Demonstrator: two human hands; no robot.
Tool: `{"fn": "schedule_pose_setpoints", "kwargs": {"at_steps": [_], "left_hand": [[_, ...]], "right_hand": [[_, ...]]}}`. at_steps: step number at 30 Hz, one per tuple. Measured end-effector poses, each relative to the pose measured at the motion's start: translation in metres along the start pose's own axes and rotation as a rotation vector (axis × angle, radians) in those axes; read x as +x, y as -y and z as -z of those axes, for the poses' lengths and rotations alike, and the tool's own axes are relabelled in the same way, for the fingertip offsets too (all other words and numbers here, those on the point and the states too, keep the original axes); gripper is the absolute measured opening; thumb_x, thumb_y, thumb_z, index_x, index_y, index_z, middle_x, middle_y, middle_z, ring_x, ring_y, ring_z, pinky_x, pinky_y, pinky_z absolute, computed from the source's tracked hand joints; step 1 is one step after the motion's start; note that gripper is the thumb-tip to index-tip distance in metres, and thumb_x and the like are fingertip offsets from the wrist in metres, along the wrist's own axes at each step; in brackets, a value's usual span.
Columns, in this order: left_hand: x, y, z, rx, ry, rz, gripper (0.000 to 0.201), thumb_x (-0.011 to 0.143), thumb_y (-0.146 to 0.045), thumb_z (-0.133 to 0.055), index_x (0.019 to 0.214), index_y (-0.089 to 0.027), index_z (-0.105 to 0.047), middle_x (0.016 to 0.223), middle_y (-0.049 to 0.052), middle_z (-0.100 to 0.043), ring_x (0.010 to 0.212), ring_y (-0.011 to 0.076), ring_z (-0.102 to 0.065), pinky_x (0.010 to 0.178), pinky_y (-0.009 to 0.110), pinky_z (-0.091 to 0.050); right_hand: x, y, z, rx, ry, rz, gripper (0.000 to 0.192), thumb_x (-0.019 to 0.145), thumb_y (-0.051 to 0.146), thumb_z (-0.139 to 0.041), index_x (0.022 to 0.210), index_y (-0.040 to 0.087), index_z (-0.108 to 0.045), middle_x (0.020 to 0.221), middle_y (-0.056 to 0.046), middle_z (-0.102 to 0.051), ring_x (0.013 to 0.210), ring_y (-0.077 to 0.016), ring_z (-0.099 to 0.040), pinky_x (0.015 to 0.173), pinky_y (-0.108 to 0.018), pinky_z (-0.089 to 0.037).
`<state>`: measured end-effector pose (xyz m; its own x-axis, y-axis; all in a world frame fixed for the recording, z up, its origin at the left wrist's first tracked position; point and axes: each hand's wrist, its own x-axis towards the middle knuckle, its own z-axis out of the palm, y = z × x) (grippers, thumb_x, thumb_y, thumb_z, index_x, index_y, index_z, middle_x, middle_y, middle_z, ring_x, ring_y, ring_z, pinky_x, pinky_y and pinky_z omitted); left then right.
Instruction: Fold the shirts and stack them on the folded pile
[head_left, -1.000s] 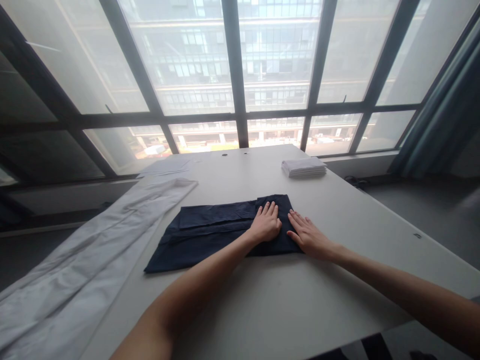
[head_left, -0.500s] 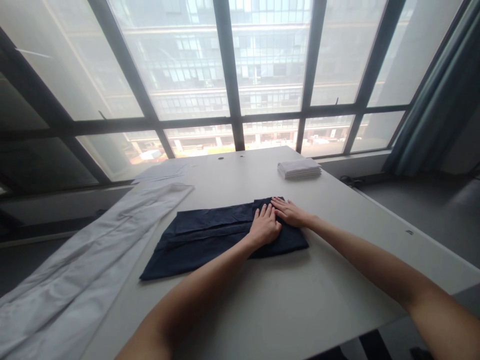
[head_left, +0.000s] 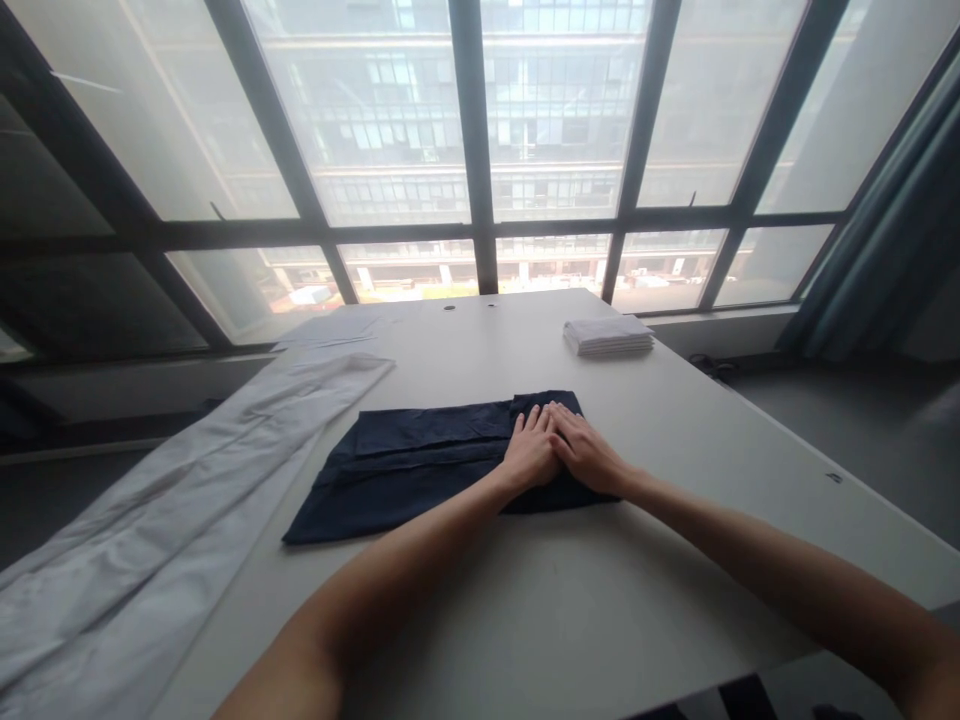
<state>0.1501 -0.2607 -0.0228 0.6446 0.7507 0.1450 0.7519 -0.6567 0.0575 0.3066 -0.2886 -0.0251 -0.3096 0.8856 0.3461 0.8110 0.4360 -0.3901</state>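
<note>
A: Both hands are down flat on the dark navy folded cloth (head_left: 442,460), at its right-hand end. The left hand (head_left: 529,452) lies palm down with the fingers stretched out and together, gripping nothing. The right hand (head_left: 586,452) lies just beside it, touching it, fingers likewise spread flat and relaxed on the fabric.

B: So it looks like pressing a fold. How should that be done well?

A: I would keep the palms flat and the weight even, and stroke outward from the middle of the fold toward its edge, so that no air or ridge is trapped. I would press, not drag; dragging looks likely to shift the layers below, which are only lying loose on one another.

B: And the cloth itself?

A: It is a long rectangle of thin woven fabric, folded lengthwise in several layers. Two or three long creases run along it, and the top layers step back from the near edge. The right end under the hands sits thicker, as though doubled over. The left end flares a little and lies less neatly.

B: Where is it?

A: About the middle of the pale grey table (head_left: 570,600), its length running left to right. A long white cloth (head_left: 172,520) drapes over the left edge, just beside it. A small stack of folded white cloths (head_left: 607,335) sits near the far right corner, well apart.
</note>
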Motion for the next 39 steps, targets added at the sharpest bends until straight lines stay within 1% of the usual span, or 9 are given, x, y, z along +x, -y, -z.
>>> {"fn": "schedule_pose_setpoints", "kwargs": {"at_steps": [2,4,12,18,24,27,31,36,39], "left_hand": [[-0.001,0.002,0.0,0.027,0.016,-0.017,0.066,0.1,-0.038,-0.041,0.16,-0.012,-0.032,0.167,0.016,-0.023,0.155,0.0354,-0.017,0.123,0.054,-0.02],[-0.001,0.002,0.0,0.047,0.021,-0.014,0.065,0.101,-0.037,-0.04,0.16,-0.014,-0.031,0.167,0.015,-0.024,0.155,0.0346,-0.018,0.122,0.054,-0.021],[0.0,0.003,0.005,-0.012,0.022,0.015,0.059,0.106,-0.038,-0.028,0.16,-0.016,-0.032,0.167,0.012,-0.026,0.155,0.0305,-0.019,0.123,0.052,-0.021],[0.004,0.024,0.012,-0.117,0.062,0.188,0.063,0.106,-0.042,-0.02,0.162,-0.015,-0.026,0.169,0.01,-0.016,0.157,0.0294,-0.01,0.122,0.062,-0.015],[0.009,0.037,0.011,-0.146,0.067,0.26,0.064,0.104,-0.045,-0.024,0.161,-0.015,-0.028,0.169,0.01,-0.02,0.156,0.0294,-0.014,0.123,0.059,-0.015],[0.008,0.034,0.011,-0.129,0.014,0.263,0.065,0.103,-0.044,-0.026,0.159,-0.011,-0.031,0.167,0.012,-0.024,0.156,0.0304,-0.016,0.123,0.059,-0.015],[0.004,0.025,0.014,-0.082,-0.08,0.185,0.062,0.101,-0.037,-0.031,0.156,-0.009,-0.038,0.165,0.012,-0.03,0.156,0.0274,-0.017,0.125,0.056,-0.01],[0.003,0.015,0.011,-0.151,0.001,0.205,0.065,0.101,-0.042,-0.031,0.157,-0.009,-0.035,0.166,0.013,-0.028,0.156,0.0282,-0.018,0.124,0.054,-0.018],[0.004,0.014,0.007,-0.149,-0.002,0.199,0.066,0.101,-0.042,-0.032,0.158,-0.008,-0.033,0.167,0.013,-0.026,0.156,0.0281,-0.016,0.124,0.052,-0.018]], "right_hand": [[-0.015,0.011,-0.003,-0.014,0.019,0.059,0.07,0.106,0.054,-0.026,0.16,0.011,-0.032,0.165,-0.017,-0.029,0.154,-0.0266,-0.026,0.124,-0.05,-0.024],[-0.023,0.015,-0.003,-0.045,0.017,0.05,0.075,0.105,0.059,-0.026,0.159,0.008,-0.031,0.164,-0.019,-0.029,0.154,-0.0284,-0.024,0.125,-0.051,-0.023],[-0.02,0.015,0.001,-0.079,0.035,-0.04,0.075,0.105,0.057,-0.021,0.16,0.007,-0.029,0.166,-0.016,-0.026,0.155,-0.0269,-0.021,0.126,-0.048,-0.019],[-0.019,0.011,0.001,-0.085,0.155,-0.194,0.069,0.105,0.052,-0.029,0.161,0.013,-0.029,0.168,-0.012,-0.021,0.156,-0.026,-0.017,0.125,-0.052,-0.015],[-0.019,0.012,0.003,-0.132,0.188,-0.274,0.076,0.101,0.056,-0.034,0.162,0.013,-0.023,0.169,-0.012,-0.014,0.157,-0.0265,-0.009,0.125,-0.054,-0.009],[-0.019,0.014,0.004,-0.126,0.182,-0.283,0.076,0.101,0.055,-0.034,0.162,0.012,-0.024,0.169,-0.012,-0.015,0.157,-0.0259,-0.009,0.125,-0.052,-0.009],[-0.019,0.013,0.003,-0.102,0.163,-0.29,0.072,0.102,0.049,-0.034,0.161,0.009,-0.028,0.169,-0.013,-0.019,0.157,-0.0252,-0.012,0.126,-0.05,-0.011],[-0.019,0.009,0.002,-0.061,0.139,-0.283,0.067,0.102,0.045,-0.035,0.158,0.008,-0.034,0.168,-0.014,-0.021,0.157,-0.0255,-0.015,0.125,-0.05,-0.013],[-0.02,0.008,0.003,-0.046,0.138,-0.234,0.065,0.101,0.042,-0.039,0.159,0.013,-0.034,0.168,-0.012,-0.021,0.157,-0.0249,-0.015,0.125,-0.051,-0.011]]}}
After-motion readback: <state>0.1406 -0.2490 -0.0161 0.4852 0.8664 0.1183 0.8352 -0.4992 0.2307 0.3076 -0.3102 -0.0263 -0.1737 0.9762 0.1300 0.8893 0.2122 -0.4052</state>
